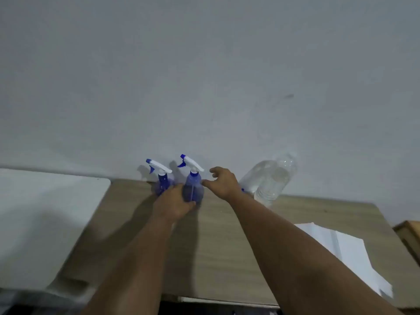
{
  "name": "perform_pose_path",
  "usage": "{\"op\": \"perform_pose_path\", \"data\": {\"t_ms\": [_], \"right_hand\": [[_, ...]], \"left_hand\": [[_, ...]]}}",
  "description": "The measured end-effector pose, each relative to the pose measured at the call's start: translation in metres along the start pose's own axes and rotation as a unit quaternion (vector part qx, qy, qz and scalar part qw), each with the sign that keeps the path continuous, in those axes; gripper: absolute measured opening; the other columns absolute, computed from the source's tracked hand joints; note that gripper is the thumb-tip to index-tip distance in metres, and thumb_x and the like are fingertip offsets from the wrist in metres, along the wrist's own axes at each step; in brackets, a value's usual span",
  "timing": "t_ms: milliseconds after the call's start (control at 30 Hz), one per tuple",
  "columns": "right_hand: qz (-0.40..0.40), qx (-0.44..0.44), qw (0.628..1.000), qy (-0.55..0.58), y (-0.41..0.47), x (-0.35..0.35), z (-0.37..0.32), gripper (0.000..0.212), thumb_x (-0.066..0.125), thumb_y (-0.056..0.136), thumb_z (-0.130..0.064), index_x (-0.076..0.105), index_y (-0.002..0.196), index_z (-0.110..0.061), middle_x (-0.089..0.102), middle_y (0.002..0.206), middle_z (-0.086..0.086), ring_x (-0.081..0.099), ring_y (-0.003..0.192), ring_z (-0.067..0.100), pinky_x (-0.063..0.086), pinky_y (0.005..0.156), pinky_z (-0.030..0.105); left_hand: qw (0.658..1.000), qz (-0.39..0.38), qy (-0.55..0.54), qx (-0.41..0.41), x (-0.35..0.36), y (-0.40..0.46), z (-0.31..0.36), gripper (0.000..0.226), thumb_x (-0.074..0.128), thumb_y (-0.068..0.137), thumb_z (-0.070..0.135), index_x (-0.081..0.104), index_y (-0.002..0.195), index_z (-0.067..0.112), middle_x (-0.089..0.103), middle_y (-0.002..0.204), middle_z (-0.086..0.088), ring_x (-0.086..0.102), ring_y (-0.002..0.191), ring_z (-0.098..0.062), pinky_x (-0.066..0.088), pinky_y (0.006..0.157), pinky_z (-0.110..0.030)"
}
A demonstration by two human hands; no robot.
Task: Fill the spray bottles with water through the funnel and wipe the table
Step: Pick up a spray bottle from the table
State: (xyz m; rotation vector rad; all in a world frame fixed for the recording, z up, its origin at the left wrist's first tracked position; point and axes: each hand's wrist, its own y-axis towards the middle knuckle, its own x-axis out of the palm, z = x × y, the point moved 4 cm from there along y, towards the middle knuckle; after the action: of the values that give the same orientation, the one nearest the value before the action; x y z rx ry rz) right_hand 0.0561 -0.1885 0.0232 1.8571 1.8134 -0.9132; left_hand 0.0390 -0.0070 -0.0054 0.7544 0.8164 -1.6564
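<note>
Against the wall, left hand [173, 204] fingers wrap the right spray bottle [193, 187]; right hand [223, 183] fingers spread, risking toppling the water bottle [270, 178].

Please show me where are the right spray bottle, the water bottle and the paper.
Right spray bottle [193, 186]: head view, on its blue body.
Water bottle [271, 178]: head view, on its clear side.
Paper [350, 253]: head view, on the white sheet's middle.

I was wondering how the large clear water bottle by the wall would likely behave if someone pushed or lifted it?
The clear water bottle looks mostly full, so it is probably heavy for its size and would resist a light push. Its thin, ribbed walls would likely flex under a squeeze. It is tall for its base, so a push near the top might tip it toward the wall.
</note>
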Motion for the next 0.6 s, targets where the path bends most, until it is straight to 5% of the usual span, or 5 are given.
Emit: {"op": "perform_pose_path", "data": {"t_ms": [167, 333, 433, 600], "right_hand": [[-0.004, 0.015, 0.997, 0.075, 0.053, 0.045, 0.022, 0.069, 0.085, 0.086, -0.039, 0.056, 0.144, -0.015, 0.065, 0.134, 0.01, 0.064, 0.12, 0.026, 0.053, 0.099, 0.036], [0.018, -0.04, 0.99, 0.133, 0.079, 0.074, 0.035, 0.046, 0.086, 0.085, -0.032, 0.068, 0.123, -0.014, 0.073, 0.108, 0.003, 0.068, 0.097, 0.022, 0.05, 0.08, 0.028], [0.047, -0.056, 0.983, 0.168, 0.074, 0.072, 0.045, 0.035, 0.081, 0.091, -0.026, 0.071, 0.121, -0.011, 0.072, 0.1, 0.0, 0.068, 0.091, 0.019, 0.052, 0.079, 0.026], [0.061, -0.058, 0.977, 0.194, 0.032, 0.044, 0.071, 0.024, 0.081, 0.089, -0.024, 0.074, 0.11, -0.016, 0.073, 0.091, -0.009, 0.068, 0.085, 0.007, 0.054, 0.08, 0.024]], "left_hand": [[0.996, -0.032, -0.068, -0.036, 0.064, 0.071, -0.047, 0.057, 0.061, 0.066, 0.062, 0.052, 0.117, 0.038, 0.064, 0.108, 0.013, 0.064, 0.102, -0.013, 0.054, 0.092, -0.042], [0.986, 0.01, -0.158, -0.051, 0.08, 0.092, -0.04, 0.057, 0.075, 0.084, 0.02, 0.05, 0.135, 0.026, 0.063, 0.129, 0.004, 0.059, 0.121, -0.019, 0.049, 0.105, -0.044], [0.983, 0.019, -0.177, -0.046, 0.087, 0.094, -0.036, 0.051, 0.073, 0.088, 0.022, 0.051, 0.135, 0.025, 0.064, 0.13, 0.003, 0.062, 0.121, -0.02, 0.051, 0.104, -0.047], [0.979, -0.014, -0.2, -0.024, 0.093, 0.055, 0.009, 0.052, 0.081, 0.082, 0.026, 0.058, 0.128, 0.02, 0.068, 0.119, 0.009, 0.064, 0.106, -0.008, 0.051, 0.083, -0.021]]}}
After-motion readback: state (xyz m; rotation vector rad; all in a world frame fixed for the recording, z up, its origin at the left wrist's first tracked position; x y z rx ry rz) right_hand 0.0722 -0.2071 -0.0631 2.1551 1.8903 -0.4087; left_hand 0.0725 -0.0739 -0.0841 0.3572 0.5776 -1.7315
